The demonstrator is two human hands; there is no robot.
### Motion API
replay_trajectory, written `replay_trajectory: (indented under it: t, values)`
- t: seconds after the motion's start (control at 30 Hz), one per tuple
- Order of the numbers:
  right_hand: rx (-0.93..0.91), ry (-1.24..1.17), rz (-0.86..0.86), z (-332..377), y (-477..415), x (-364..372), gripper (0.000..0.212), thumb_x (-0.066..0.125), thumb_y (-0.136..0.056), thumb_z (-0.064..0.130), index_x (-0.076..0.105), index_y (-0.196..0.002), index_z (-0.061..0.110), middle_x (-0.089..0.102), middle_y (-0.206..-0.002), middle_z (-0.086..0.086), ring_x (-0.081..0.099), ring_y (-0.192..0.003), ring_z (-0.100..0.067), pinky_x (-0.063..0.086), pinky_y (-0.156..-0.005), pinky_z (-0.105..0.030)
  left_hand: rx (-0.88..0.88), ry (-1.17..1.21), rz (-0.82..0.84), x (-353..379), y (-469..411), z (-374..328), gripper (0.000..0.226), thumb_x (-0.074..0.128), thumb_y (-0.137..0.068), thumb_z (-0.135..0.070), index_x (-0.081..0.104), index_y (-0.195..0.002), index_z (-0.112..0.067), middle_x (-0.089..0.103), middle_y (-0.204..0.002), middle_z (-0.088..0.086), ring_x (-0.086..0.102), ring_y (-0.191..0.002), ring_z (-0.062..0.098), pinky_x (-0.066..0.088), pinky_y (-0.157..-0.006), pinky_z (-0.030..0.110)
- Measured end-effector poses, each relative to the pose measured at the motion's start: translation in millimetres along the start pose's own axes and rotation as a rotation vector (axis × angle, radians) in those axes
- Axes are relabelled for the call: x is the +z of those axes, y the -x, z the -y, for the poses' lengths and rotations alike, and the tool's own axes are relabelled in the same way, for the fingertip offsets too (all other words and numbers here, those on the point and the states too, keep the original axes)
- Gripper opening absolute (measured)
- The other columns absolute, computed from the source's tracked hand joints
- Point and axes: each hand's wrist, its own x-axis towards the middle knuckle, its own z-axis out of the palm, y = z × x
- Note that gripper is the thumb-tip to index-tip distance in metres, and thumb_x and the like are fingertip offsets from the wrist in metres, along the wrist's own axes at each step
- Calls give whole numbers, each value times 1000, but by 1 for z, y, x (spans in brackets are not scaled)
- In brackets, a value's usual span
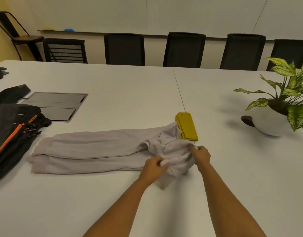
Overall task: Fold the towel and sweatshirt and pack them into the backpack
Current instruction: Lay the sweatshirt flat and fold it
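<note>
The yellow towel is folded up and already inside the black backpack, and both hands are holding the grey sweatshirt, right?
Not quite. The head view shows the folded yellow cloth towel lying on the white table, outside the black fabric backpack with the orange zip. The left hand and right hand do hold the soft light-grey sweatshirt.

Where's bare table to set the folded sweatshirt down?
Bare: table between the sweatshirt and the far chairs; between the yellow towel and the plant pot; near edge beside the forearms. Crowded: left side, backpack close to the sweatshirt's end, cable hatch behind.
</note>
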Motion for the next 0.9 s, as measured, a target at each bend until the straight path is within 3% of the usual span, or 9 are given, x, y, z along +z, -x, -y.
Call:
replay_trajectory:
  t: [0.1,0.2,0.37,0.47,0.53,0.67,0.73,0.8,0.9]
  values:
    - [175,-326,224,11,2,-5,45,64,-86,38,53,-112,3,56,-112,-17,58,-99,-36,56,-69,-41,-71,204,-158,-10,-11,-26,13,61,-89,-26,59,-97,-17,59,-94,1,55,-87,16,43,-60,17]
    - [157,-303,474,25,14,-4,51,65,-83,45,55,-116,8,63,-103,-12,64,-88,-29,55,-52,-28,-206,342,-252,-21,-29,-45,32,62,-89,-26,55,-117,-11,57,-105,3,54,-94,18,45,-65,24]
    - [60,-518,503,55,21,13,57,67,-85,26,42,-133,6,61,-113,-13,63,-94,-28,58,-60,-33,-372,621,-303,-45,-55,-52,41,69,-83,-19,52,-120,-16,56,-124,14,57,-107,31,53,-88,43]
    - [42,-699,436,74,21,19,62,62,-88,3,28,-139,10,55,-115,-19,62,-86,-27,54,-73,-39,-249,394,-424,-59,-55,-58,34,66,-85,-12,55,-116,-17,50,-128,11,53,-110,24,50,-90,33]
    - [31,-758,416,88,23,22,60,56,-88,-5,28,-140,10,58,-104,-19,61,-76,-22,55,-67,-33,-6,178,-476,-64,-47,-65,31,65,-85,-9,58,-115,-16,43,-132,9,47,-117,20,42,-89,21]
    - [-44,-766,366,117,29,29,37,49,-92,-6,44,-127,5,61,-81,-14,62,-68,-19,54,-50,-19,328,-39,-259,-63,-34,-67,43,71,-82,-24,52,-120,-27,34,-142,-1,34,-130,13,37,-99,21]
    - [-104,-685,363,129,33,34,33,50,-90,-6,49,-122,3,62,-82,-15,64,-73,-21,56,-56,-20,338,-46,-200,-65,-35,-62,69,74,-77,-35,37,-136,-30,35,-142,-4,34,-129,11,41,-103,30]
    - [-212,-519,395,138,37,40,33,54,-88,-4,52,-121,2,64,-90,-19,66,-83,-27,58,-70,-28,276,-83,-293,-69,-37,-62,78,70,-79,-39,27,-143,-31,44,-137,-1,41,-125,14,43,-101,34]
    - [-345,-356,475,147,43,50,30,56,-90,7,54,-120,9,66,-102,-21,68,-92,-29,58,-79,-35,220,-139,-487,-82,-42,-66,38,51,-94,-38,51,-130,-25,65,-115,2,60,-104,21,48,-93,37]
